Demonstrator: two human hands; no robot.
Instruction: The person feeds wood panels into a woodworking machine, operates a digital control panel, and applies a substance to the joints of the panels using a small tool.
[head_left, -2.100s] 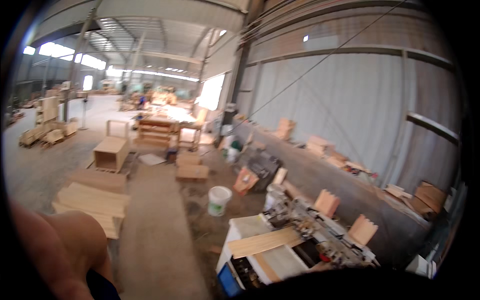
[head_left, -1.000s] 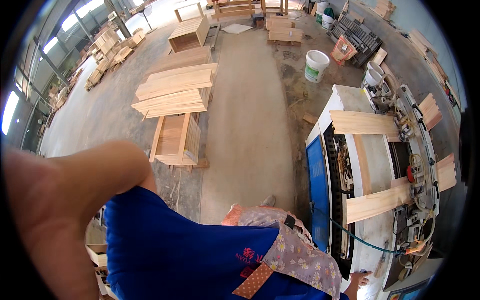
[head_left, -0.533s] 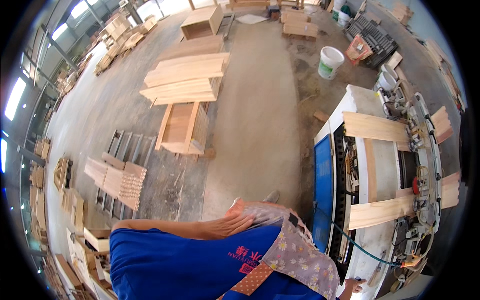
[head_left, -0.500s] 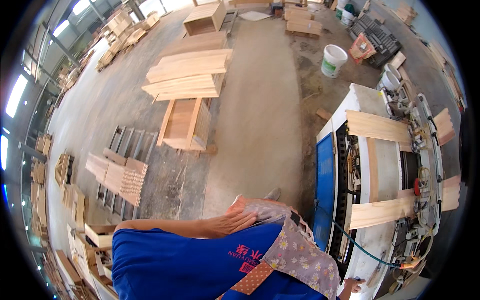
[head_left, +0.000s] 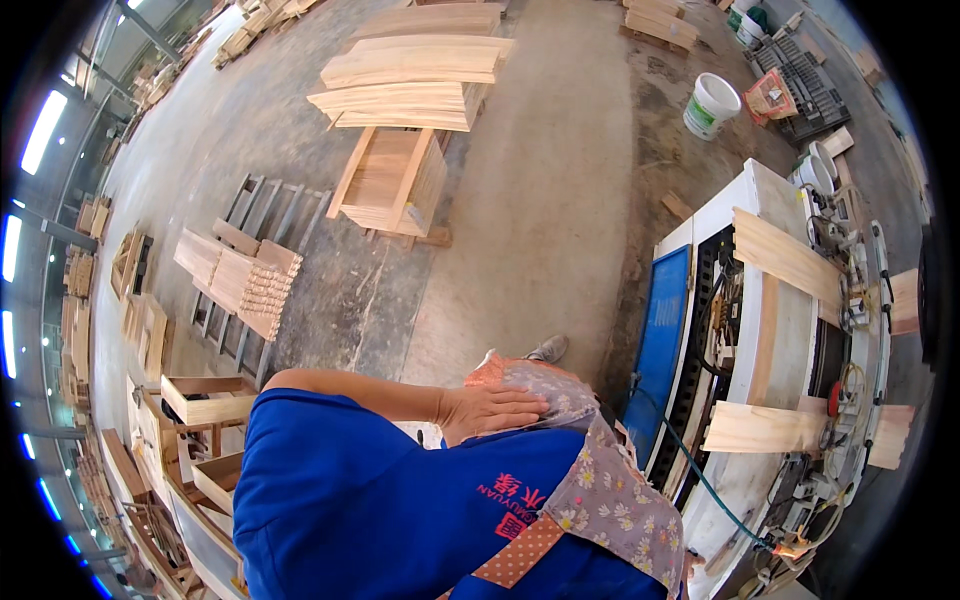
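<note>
Left hand point(head_left: 490, 410) now flat on floral apron point(head_left: 600, 480), fingers spread, holding nothing; right hand out of view.

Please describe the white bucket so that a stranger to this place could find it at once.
Start at the long white woodworking machine on the right, with planks laid across it. Beyond its far end, the white bucket stands on the concrete floor. It is round, unlike the flat boards and crates about it.

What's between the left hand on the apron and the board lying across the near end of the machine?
In the head view, between the left hand and the near board: floral apron, then the machine's blue side panel.
</note>
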